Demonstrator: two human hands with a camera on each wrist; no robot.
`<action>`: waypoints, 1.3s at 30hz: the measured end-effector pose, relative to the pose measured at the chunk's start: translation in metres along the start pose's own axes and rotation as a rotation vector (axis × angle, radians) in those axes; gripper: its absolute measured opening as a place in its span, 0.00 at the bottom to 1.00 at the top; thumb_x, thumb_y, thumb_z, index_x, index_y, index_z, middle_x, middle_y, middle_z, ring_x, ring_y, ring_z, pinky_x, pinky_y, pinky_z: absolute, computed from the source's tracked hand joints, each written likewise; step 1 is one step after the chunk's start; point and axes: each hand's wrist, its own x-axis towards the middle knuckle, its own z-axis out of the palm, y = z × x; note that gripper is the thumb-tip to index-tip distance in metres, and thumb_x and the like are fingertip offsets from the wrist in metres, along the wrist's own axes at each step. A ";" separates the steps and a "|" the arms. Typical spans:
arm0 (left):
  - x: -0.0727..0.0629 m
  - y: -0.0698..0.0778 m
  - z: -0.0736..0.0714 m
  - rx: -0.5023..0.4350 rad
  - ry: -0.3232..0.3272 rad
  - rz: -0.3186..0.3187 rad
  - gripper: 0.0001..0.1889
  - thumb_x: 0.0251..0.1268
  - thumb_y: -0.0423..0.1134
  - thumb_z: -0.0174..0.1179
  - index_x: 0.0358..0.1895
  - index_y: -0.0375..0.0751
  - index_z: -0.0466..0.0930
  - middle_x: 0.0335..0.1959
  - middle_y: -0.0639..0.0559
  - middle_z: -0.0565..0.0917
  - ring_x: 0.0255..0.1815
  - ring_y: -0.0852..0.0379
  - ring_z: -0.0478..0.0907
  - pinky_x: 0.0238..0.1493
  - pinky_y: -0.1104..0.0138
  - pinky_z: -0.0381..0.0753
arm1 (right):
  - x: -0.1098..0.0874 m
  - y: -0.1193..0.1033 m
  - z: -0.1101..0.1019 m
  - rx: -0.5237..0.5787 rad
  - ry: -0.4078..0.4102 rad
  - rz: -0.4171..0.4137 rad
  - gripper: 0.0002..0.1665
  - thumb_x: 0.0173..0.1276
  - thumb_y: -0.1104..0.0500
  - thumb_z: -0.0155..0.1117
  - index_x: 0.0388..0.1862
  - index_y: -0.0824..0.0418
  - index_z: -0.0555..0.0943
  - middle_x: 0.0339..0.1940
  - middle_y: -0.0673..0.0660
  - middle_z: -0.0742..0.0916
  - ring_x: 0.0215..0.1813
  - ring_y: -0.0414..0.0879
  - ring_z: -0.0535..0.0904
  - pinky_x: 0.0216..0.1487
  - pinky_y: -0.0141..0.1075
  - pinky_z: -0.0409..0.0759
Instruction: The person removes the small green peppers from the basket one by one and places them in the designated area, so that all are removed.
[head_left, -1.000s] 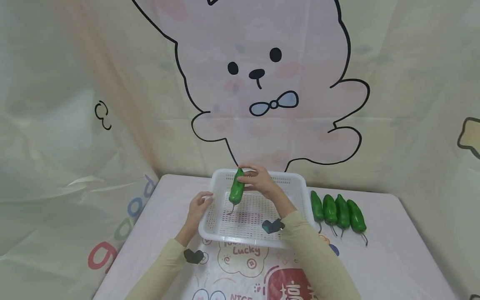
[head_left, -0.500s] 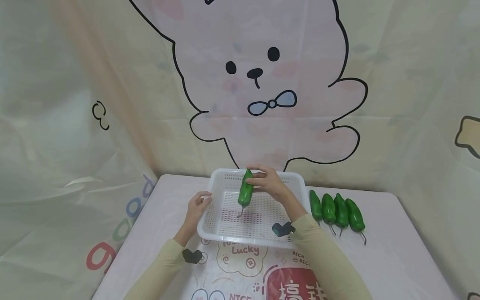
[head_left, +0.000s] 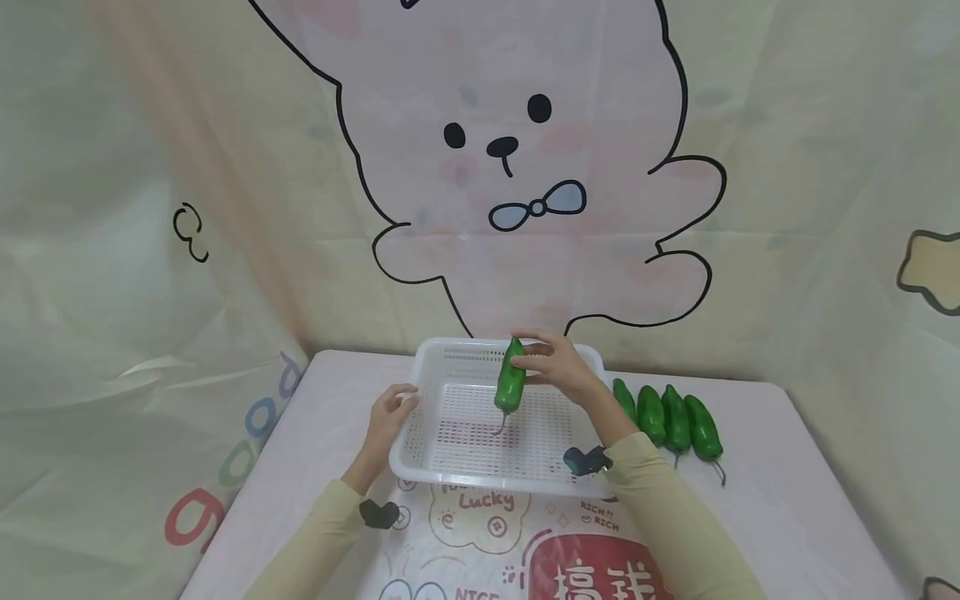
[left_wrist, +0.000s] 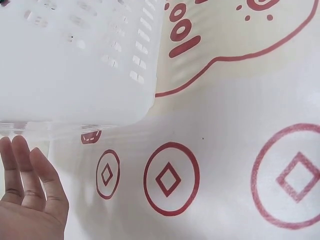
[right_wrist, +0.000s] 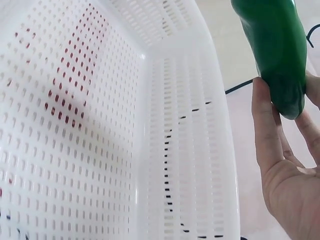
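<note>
A glossy green pepper (head_left: 511,379) hangs stem-down over the white plastic basket (head_left: 495,481). My right hand (head_left: 561,367) pinches its tapered end between thumb and fingers. The right wrist view shows this pepper (right_wrist: 275,50) beyond the basket's rim, held by the fingertips of the right hand (right_wrist: 292,185). My left hand (head_left: 390,421) is at the basket's left edge. In the left wrist view, fairly straight fingers of the left hand (left_wrist: 35,195) reach the basket's rim from outside; the thumb is hidden there.
Several green peppers (head_left: 677,421) lie in a row on the table right of the basket, partly covered by the right forearm. A printed white tablecloth (head_left: 780,500) covers the table. Behind stands a curtain (head_left: 600,275) with a cartoon bear.
My right hand has carried the pepper steadily to the right over the basket. The left hand keeps its place at the basket's left edge. The whole view has shifted slightly.
</note>
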 end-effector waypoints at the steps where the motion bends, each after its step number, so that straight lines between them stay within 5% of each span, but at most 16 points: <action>1: 0.000 0.000 0.000 0.004 0.003 -0.001 0.17 0.80 0.33 0.52 0.63 0.27 0.69 0.57 0.20 0.73 0.56 0.20 0.74 0.54 0.37 0.81 | -0.001 0.000 -0.002 -0.001 0.001 0.000 0.33 0.68 0.65 0.73 0.71 0.60 0.74 0.56 0.70 0.81 0.51 0.59 0.84 0.48 0.51 0.88; 17: 0.000 0.000 -0.005 -0.015 -0.003 -0.010 0.16 0.80 0.32 0.51 0.63 0.26 0.68 0.59 0.20 0.71 0.58 0.21 0.73 0.54 0.39 0.82 | -0.030 0.000 -0.039 -0.067 0.010 0.033 0.36 0.69 0.60 0.73 0.73 0.59 0.71 0.61 0.69 0.78 0.55 0.60 0.82 0.50 0.50 0.87; 27: 0.003 -0.003 -0.006 -0.048 -0.017 -0.008 0.16 0.80 0.32 0.51 0.63 0.26 0.67 0.60 0.20 0.70 0.59 0.20 0.72 0.55 0.40 0.82 | -0.054 -0.002 -0.071 -0.111 0.025 -0.019 0.36 0.70 0.60 0.72 0.74 0.61 0.70 0.62 0.68 0.78 0.60 0.61 0.78 0.50 0.51 0.87; 39: 0.001 -0.004 -0.002 -0.034 -0.020 0.000 0.16 0.80 0.33 0.50 0.62 0.25 0.67 0.60 0.22 0.71 0.59 0.20 0.72 0.55 0.37 0.80 | -0.094 0.005 -0.118 -0.192 0.146 0.028 0.37 0.70 0.57 0.72 0.74 0.60 0.70 0.66 0.70 0.75 0.60 0.52 0.79 0.52 0.45 0.87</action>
